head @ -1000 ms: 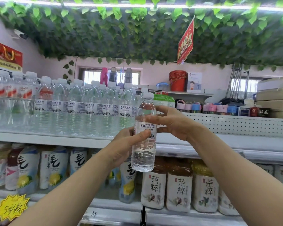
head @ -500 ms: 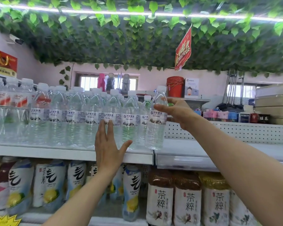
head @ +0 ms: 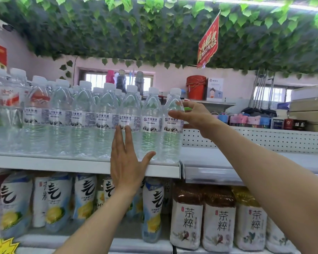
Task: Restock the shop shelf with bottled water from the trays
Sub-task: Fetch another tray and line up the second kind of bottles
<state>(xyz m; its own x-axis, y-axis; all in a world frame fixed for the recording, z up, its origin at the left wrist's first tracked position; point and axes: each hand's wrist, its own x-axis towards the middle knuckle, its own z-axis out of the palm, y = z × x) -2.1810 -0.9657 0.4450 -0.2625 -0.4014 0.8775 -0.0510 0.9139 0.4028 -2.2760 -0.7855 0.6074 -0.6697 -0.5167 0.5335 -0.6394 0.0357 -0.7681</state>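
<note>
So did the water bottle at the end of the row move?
Yes. The clear plastic water bottle went up: earlier it hung in front of the white shelf edge, now it stands on that shelf, ending the row.

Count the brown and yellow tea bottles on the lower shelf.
3 for certain, side by side: brown tea bottle on the left, second brown bottle in the middle, yellow-topped bottle on the right. A likely fourth bottle further right is mostly hidden.

茶粹 in black on white labels of tea bottles (head: 218,222) near right lower shelf, red hanging sign (head: 208,44) yellow characters unclear, labels on water bottles (head: 171,125) too blurred
</note>
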